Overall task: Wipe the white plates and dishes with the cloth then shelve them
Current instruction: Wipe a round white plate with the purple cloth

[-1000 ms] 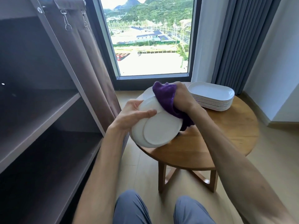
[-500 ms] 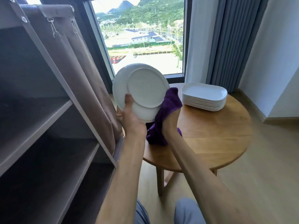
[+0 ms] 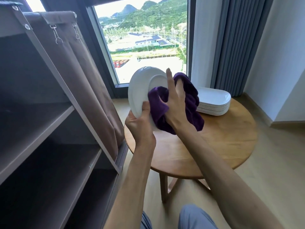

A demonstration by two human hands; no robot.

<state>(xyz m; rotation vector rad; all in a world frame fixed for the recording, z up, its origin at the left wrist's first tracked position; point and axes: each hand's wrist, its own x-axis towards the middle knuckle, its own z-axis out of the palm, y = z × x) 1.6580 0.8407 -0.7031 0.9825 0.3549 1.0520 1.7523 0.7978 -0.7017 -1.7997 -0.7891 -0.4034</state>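
Note:
My left hand (image 3: 140, 124) grips the lower rim of a round white plate (image 3: 140, 86), held upright with its underside toward me, above the table's left edge. A purple cloth (image 3: 181, 103) is bunched in my right hand (image 3: 175, 103), which presses it against the plate's underside with the fingers partly spread. On the round wooden table (image 3: 214, 146), at its far right, sits a stack of several white oblong dishes (image 3: 212, 103). The plate's front face is hidden from me.
A brown shelving unit (image 3: 49, 129) with bare shelves fills the left side, and its fabric cover (image 3: 85, 76) hangs at its right edge. Behind the table are a window (image 3: 145, 38) and grey curtains (image 3: 234, 47). My knees (image 3: 189, 219) show at the bottom.
The plate came down from the raised position and turned more edge-on. My right hand brought the cloth up from below onto the plate's underside.

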